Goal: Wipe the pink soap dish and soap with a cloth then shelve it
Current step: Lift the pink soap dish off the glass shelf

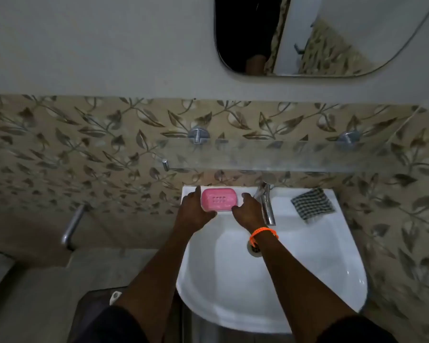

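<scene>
No lettering, brand, number or sign can be read anywhere in the dim bathroom; the pink soap dish (218, 202) shows only a grid of small holes, no text.

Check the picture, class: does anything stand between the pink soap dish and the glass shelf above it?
Nothing visible does. The pink soap dish sits on the sink's back ledge, held by the left hand and right hand; the glass shelf above looks bare.
</scene>
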